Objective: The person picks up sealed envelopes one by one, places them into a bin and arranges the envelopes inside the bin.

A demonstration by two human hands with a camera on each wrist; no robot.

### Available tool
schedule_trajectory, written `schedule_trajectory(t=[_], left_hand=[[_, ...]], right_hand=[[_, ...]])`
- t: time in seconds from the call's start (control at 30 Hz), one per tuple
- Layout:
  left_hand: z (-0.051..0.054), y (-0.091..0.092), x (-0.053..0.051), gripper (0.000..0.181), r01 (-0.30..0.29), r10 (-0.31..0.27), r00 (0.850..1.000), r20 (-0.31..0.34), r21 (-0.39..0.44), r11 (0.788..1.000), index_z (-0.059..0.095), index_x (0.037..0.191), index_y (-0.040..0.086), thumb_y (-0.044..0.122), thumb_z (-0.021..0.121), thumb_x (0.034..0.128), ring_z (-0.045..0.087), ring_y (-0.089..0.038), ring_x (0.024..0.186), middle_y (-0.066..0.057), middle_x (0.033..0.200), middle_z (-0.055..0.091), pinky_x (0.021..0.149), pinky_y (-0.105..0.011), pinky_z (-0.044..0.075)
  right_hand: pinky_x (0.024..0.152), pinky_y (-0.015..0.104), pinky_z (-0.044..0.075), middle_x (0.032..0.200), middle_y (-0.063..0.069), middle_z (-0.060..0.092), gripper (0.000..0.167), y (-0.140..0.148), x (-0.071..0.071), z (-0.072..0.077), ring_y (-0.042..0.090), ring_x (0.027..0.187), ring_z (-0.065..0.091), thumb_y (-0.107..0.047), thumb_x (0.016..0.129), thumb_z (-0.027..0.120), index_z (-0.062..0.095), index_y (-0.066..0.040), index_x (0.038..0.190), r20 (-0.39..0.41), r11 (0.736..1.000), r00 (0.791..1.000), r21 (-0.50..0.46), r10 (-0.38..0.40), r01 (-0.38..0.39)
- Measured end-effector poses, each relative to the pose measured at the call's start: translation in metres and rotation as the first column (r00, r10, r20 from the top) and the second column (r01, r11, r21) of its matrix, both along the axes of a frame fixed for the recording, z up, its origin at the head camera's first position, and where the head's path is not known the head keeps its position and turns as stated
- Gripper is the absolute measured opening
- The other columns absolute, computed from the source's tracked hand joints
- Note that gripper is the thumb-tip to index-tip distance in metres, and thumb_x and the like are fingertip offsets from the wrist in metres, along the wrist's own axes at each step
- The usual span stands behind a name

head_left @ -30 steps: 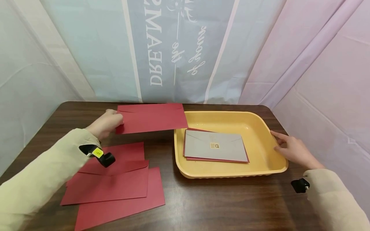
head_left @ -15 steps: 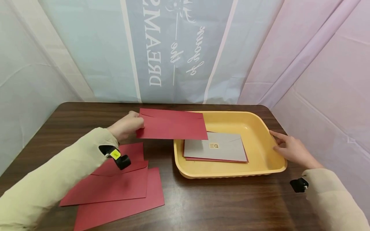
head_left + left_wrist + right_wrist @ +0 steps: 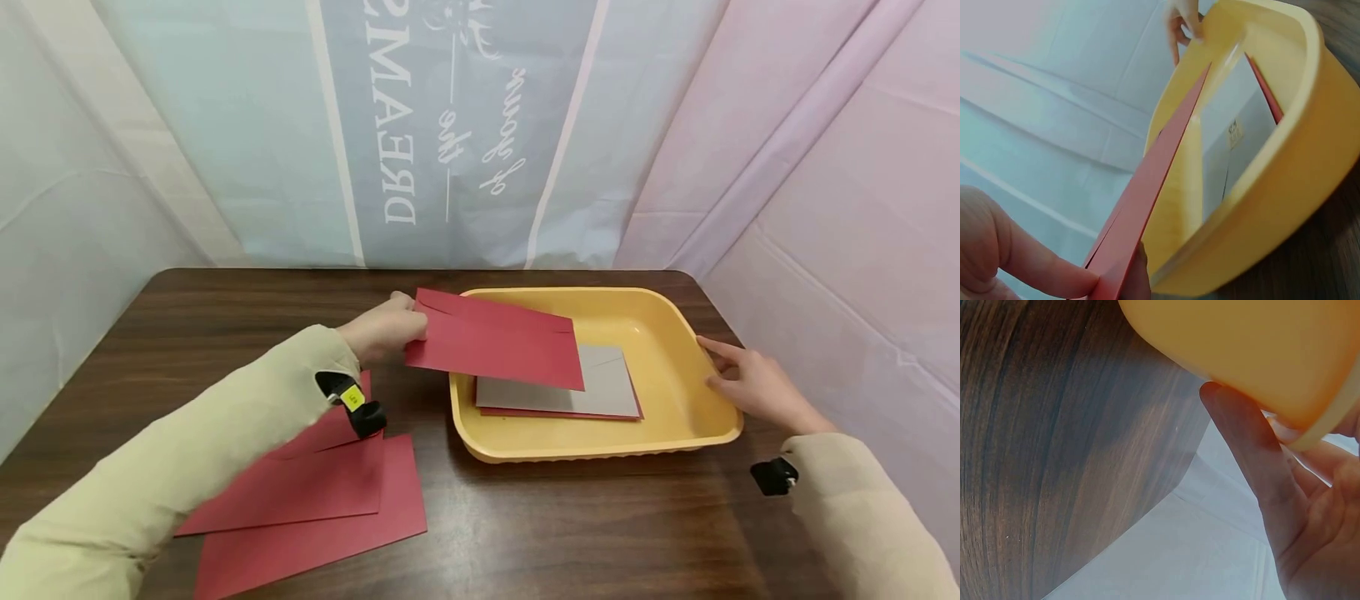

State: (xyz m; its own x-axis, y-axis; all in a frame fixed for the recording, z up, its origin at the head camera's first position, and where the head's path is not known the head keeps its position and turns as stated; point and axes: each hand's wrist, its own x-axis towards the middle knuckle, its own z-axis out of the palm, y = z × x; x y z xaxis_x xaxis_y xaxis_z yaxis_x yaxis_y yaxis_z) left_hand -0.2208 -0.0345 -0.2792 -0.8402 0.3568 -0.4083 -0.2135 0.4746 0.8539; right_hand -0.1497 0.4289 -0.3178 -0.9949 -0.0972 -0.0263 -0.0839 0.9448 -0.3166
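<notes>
In the head view my left hand (image 3: 384,327) pinches the left end of a red envelope (image 3: 497,342). That envelope hangs tilted over the left part of a yellow plastic tray (image 3: 690,400). Close up in the left wrist view, the thumb presses on the red envelope (image 3: 1147,187), with a finger behind it. Inside the tray lies a grey envelope (image 3: 600,379) with a small gold print, on top of red ones whose edges show. My right hand (image 3: 761,387) holds the tray's right rim. The right wrist view has its thumb (image 3: 1241,434) against the tray's outer wall (image 3: 1241,350).
Several red envelopes (image 3: 322,542) overlap on the dark wooden table (image 3: 570,533) at front left, partly under the left sleeve (image 3: 225,433). A printed cloth (image 3: 480,225) hangs behind the table, with pale cloth on both sides.
My left hand has carried the red envelope right, from beside the tray to above it, and it now covers part of the grey envelope. The right hand stays at the rim.
</notes>
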Motion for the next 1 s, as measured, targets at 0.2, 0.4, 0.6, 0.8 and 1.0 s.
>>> schedule_trajectory(t=[0.2, 0.4, 0.6, 0.8, 1.0], left_hand=[[0.001, 0.022, -0.002, 0.012, 0.019, -0.021, 0.999, -0.037, -0.056, 0.998, 0.041, 0.09, 0.0, -0.003, 0.038, 0.0782, 0.04, -0.022, 0.084, -0.019, 0.127, 0.025, 0.071, -0.029, 0.035], [-0.002, 0.047, -0.003, 0.035, 0.067, -0.067, 0.998, -0.011, -0.027, 0.997, 0.042, 0.116, -0.007, -0.004, 0.037, 0.0815, 0.046, -0.021, 0.087, -0.02, 0.139, 0.021, 0.072, -0.026, 0.039], [-0.006, 0.067, -0.004, 0.046, 0.091, -0.091, 0.996, -0.002, -0.051, 0.995, 0.034, 0.128, -0.011, -0.005, 0.038, 0.0832, 0.047, -0.018, 0.076, -0.016, 0.119, 0.04, 0.063, -0.024, 0.042], [-0.01, 0.078, -0.007, 0.03, 0.09, -0.09, 0.996, 0.003, -0.079, 0.993, 0.033, 0.113, -0.005, -0.003, 0.04, 0.0837, 0.04, -0.016, 0.065, -0.009, 0.093, 0.039, 0.064, -0.028, 0.039], [-0.013, 0.087, -0.007, 0.063, 0.106, -0.108, 0.994, -0.003, -0.124, 0.987, 0.012, 0.14, -0.01, -0.001, 0.042, 0.0854, 0.028, -0.011, 0.049, -0.005, 0.076, 0.039, 0.052, -0.022, 0.029]], right_hand=[[0.058, 0.023, 0.043, 0.09, 0.018, 0.069, 0.059, 0.0, 0.0, 0.001, 0.021, 0.075, 0.066, -0.008, 0.084, 0.066, 0.044, 0.009, 0.136, -0.001, 1.0, 1.0, -0.007, 0.003, -0.003], [0.059, 0.025, 0.043, 0.091, 0.018, 0.069, 0.059, 0.0, -0.001, 0.0, 0.023, 0.076, 0.066, -0.009, 0.084, 0.066, 0.045, 0.008, 0.136, -0.002, 1.0, 1.0, 0.003, 0.003, -0.003], [0.059, 0.026, 0.043, 0.091, 0.019, 0.069, 0.06, -0.001, -0.001, 0.0, 0.025, 0.077, 0.066, -0.008, 0.084, 0.066, 0.044, 0.009, 0.137, -0.001, 1.0, 1.0, 0.0, 0.005, -0.005], [0.058, 0.024, 0.043, 0.09, 0.018, 0.068, 0.059, -0.001, -0.002, 0.001, 0.022, 0.075, 0.065, -0.008, 0.084, 0.066, 0.044, 0.009, 0.137, 0.0, 1.0, 1.0, -0.007, 0.007, -0.007], [0.057, 0.024, 0.041, 0.089, 0.017, 0.068, 0.059, 0.0, -0.001, -0.001, 0.019, 0.072, 0.063, -0.008, 0.084, 0.066, 0.044, 0.008, 0.137, -0.003, 1.0, 1.0, -0.002, 0.008, -0.008]])
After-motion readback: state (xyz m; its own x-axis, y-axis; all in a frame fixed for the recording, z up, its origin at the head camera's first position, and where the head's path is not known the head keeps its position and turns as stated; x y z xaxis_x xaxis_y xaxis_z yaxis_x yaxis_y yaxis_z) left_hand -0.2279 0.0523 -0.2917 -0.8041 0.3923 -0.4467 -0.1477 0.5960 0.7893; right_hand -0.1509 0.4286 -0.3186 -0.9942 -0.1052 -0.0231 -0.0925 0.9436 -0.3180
